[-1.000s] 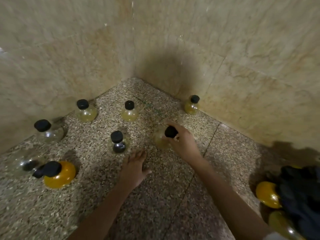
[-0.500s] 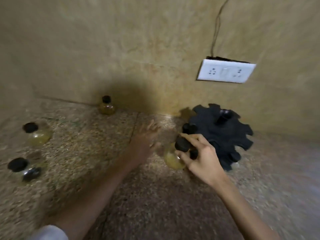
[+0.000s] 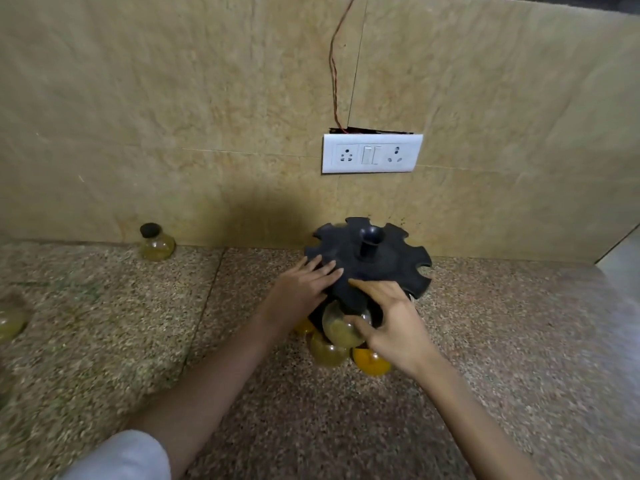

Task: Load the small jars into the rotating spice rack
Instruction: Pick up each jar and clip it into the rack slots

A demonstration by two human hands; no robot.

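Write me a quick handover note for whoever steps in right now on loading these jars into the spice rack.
Left hand: flat on the rack's top disc, steadying it.
Right hand: holding a jar at a near-side slot under the disc, not yet released.
Done: at least three jars hang lower down, including an orange one.
Left: seat this jar, then fetch the jar by the wall and one at the far left edge.

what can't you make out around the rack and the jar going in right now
- Head view: the neck and cap of the held jar are hidden under the rack top disc, so whether it is seated in a slot is unclear.
- The lower tier's jars are mostly covered by the right hand and the left hand; their count is unclear.
- A jar at the left edge is cut off and blurred.
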